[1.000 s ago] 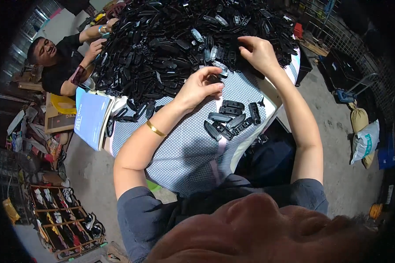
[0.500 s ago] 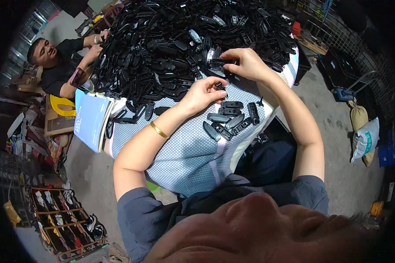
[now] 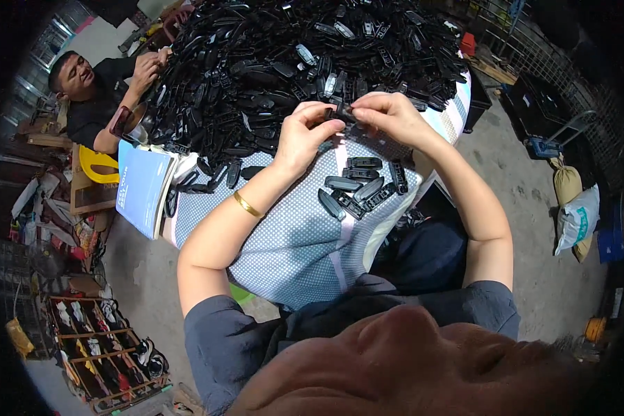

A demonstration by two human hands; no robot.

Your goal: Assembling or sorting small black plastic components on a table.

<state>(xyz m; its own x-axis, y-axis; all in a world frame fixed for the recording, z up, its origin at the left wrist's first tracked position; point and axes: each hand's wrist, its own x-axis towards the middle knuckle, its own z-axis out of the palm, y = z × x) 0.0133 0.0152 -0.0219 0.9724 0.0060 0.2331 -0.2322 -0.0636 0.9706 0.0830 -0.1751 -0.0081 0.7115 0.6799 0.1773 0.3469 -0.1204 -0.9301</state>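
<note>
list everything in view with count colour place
cloth: one, grey-blue, centre
pile: countless parts, black, top centre
loose parts: about eight, black, on cloth
held part: at least one, black, upper centre
book: at least one, blue, cloth's left edge
co-worker: one, black shirt, upper left
yellow object: one, yellow, beside book
rack: one, brown, lower left
white sack: one, white, right side
tan sack: at least one, tan, beside it
red object: one, red, upper right
clutter: uncounted, mixed colours, left side
bracelet: one, gold, left forearm
sleeves: two, dark, lower edge
left hand: one, bare, pinching held part
right hand: one, bare, beside left hand
</note>
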